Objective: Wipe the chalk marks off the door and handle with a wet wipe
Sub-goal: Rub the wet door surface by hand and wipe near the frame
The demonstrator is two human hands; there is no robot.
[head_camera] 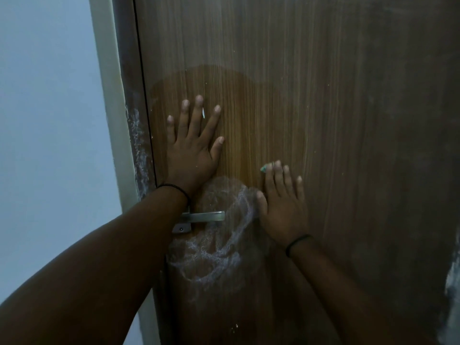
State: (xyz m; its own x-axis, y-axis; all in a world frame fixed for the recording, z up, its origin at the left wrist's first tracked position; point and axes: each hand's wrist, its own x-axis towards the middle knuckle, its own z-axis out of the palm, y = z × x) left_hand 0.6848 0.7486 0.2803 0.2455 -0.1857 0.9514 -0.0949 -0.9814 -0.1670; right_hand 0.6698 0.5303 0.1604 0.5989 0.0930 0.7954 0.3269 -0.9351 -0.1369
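Wooden door filling most of view, grain vertical; left hand flat on door above lever handle, fingers straight and spread, palm pressed to wood, gripping nothing; right hand flat on door to right of handle, fingers straight and close together, pressing a small pale-green bit, apparently the wet wipe, peeking out at fingertips, most of it hidden under fingers; chalk marks in white swirls between the two wrists, looping around and below handle, one arc just beside right thumb; more chalk smear on dark door frame left of left hand; further white smear at far right edge of door, low; darker patch of wood, wet-looking, around and above both hands, curved upper edge above left fingertips, hazy dull surface beyond it; small white fleck on door between left middle and index fingers; handle metal, horizontal, base plate partly covered by left wrist; black wristband on left wrist, black wristband on right wrist; pale wall at left beyond cream trim; both forearms bare, entering from bottom of view.
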